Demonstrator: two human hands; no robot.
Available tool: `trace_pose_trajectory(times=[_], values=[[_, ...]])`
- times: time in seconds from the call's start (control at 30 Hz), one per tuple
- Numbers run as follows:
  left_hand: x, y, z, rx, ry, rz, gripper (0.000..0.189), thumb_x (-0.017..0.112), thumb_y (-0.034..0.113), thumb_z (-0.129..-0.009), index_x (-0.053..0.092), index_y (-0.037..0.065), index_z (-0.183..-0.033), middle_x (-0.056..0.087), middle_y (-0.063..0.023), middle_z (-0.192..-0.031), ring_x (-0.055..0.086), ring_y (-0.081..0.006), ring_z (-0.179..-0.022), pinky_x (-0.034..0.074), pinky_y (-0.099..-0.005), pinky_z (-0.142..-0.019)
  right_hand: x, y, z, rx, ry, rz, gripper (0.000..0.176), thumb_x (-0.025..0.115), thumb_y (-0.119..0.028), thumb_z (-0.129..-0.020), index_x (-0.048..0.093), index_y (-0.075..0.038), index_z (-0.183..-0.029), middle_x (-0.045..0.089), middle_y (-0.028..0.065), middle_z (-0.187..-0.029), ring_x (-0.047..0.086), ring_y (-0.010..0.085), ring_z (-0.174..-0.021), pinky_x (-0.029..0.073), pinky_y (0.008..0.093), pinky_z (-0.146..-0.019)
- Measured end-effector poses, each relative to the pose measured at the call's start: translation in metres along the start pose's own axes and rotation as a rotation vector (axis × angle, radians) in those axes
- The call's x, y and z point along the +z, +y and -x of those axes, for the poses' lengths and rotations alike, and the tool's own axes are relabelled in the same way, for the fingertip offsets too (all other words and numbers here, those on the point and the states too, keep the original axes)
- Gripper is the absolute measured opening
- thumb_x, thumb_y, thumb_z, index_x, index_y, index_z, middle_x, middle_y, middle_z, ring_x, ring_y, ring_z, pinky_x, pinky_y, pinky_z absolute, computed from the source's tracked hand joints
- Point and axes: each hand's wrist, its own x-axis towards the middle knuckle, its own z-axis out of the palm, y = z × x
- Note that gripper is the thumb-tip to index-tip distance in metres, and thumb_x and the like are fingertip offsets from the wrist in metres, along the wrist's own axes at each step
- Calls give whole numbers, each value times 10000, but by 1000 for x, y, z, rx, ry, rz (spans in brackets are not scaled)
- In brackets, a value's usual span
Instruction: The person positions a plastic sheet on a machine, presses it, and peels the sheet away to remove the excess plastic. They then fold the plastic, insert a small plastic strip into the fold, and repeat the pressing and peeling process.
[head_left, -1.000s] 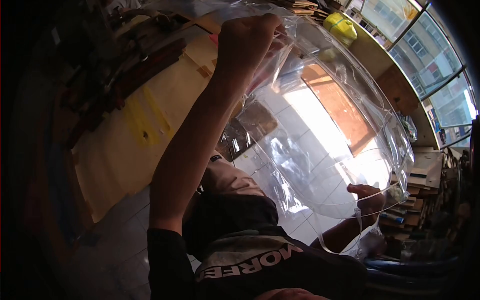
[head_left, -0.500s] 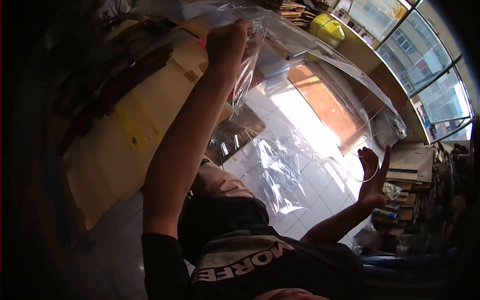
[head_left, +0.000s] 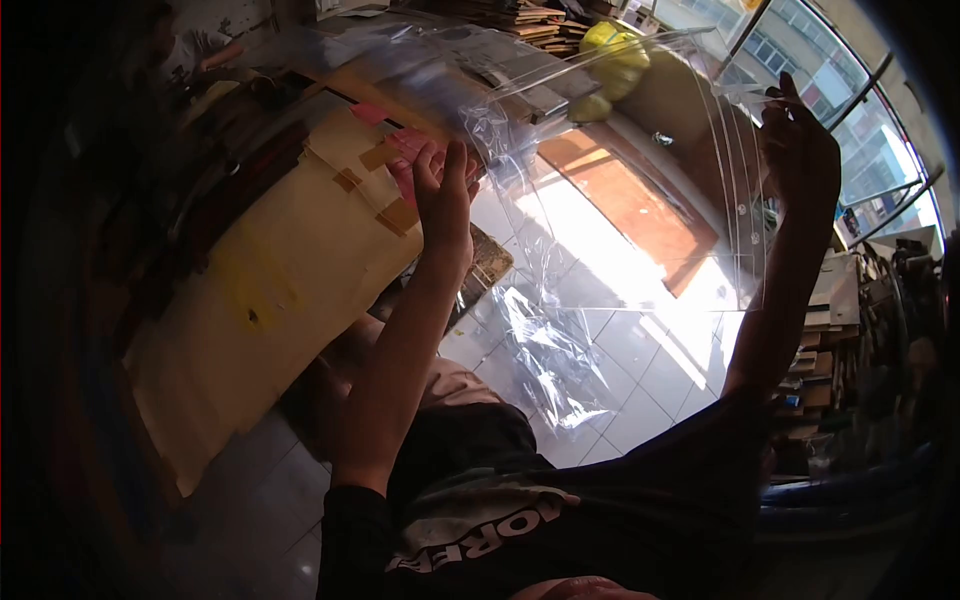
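A large clear plastic bag [head_left: 630, 230] hangs spread in front of me, with creases at its left end and small round marks along its right edge. My right hand [head_left: 800, 150] is raised at the right edge of the bag, its fingers closed on the plastic near the upper corner. My left hand [head_left: 445, 195] is lifted beside the left end of the bag, fingers apart and holding nothing that I can see. Below, a second crumpled clear plastic piece [head_left: 550, 355] lies on the tiled floor.
Large tan sheets [head_left: 270, 260] with brown tape and pink pieces [head_left: 405, 160] lie on the left. An orange-brown board [head_left: 630, 200] is in sunlight. A yellow bundle [head_left: 612, 62] and stacked boards [head_left: 835, 290] stand near the windows. Another person [head_left: 185, 55] is at far left.
My left hand has let go of the plastic and moved down, its fingers opening. My right hand has risen and closed on the bag's right edge. The bag is now spread wider.
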Motion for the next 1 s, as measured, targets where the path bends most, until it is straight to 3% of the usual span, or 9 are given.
trace_pose_trajectory(times=[0.03,0.17,0.23,0.4,0.47,0.63,0.8,0.93,1.0], values=[[-4,-18,13,109,26,-71,591,563,394,-905,352,59,-1343,460,-87,-1296,500,-202,-1142,403,-386,-947,-3,-5,-21,76,-14,-92,394,426,-9,-890,365,66,-1272,471,95,-846,434,141,-711,375,246,-604],[-14,-65,52,-266,-453,-38,576,543,400,-918,370,50,-1341,475,-85,-1293,457,-190,-1203,358,-384,-990,-30,-22,-73,82,-163,-79,392,376,-7,-897,362,77,-1280,438,76,-826,413,148,-699,381,242,-599],[-10,-73,56,-242,-520,-7,556,551,383,-918,387,49,-1330,464,-85,-1311,442,-174,-1215,354,-377,-994,-27,-22,-84,57,-213,-11,396,369,-3,-905,366,72,-1294,442,82,-846,420,155,-699,391,232,-583],[-7,-71,55,-110,-384,-73,396,619,170,-883,511,5,-1227,624,-94,-1090,587,-132,-989,457,-257,-858,-2,-15,-83,-40,-79,-184,434,361,-5,-886,365,42,-1317,429,47,-826,421,151,-700,394,245,-618],[-8,-65,61,29,-347,-299,274,654,110,-843,618,-20,-1080,677,-93,-888,626,-120,-817,487,-224,-739,-26,-27,-94,-37,-58,-219,436,354,-17,-889,368,30,-1323,416,32,-808,420,153,-698,392,254,-621],[-5,-54,75,187,-290,-382,211,621,112,-859,650,-41,-1001,675,-114,-810,614,-120,-710,483,-262,-641,-46,-44,-105,-20,151,-256,425,325,-110,-918,426,-33,-1323,465,67,-713,518,227,-623,456,330,-587],[-3,-36,88,438,-217,-427,180,517,79,-910,620,-45,-990,629,-86,-810,555,-99,-698,447,-241,-641,-68,-51,-108,58,76,-206,406,347,-123,-928,433,-37,-1316,517,68,-857,530,197,-640,455,289,-563],[-8,-46,91,253,-311,-182,121,499,76,-900,584,-8,-912,596,-72,-731,553,-108,-662,445,-261,-610,-77,-55,-107,132,-61,-82,392,364,-133,-937,438,-41,-1311,558,70,-972,540,173,-654,454,257,-544],[-14,-49,87,230,-397,-231,121,506,88,-900,581,-7,-895,597,-69,-717,564,-111,-655,450,-260,-612,-78,-56,-108,174,-154,3,385,373,-138,-941,440,-42,-1308,578,70,-1030,545,161,-660,454,241,-534]])
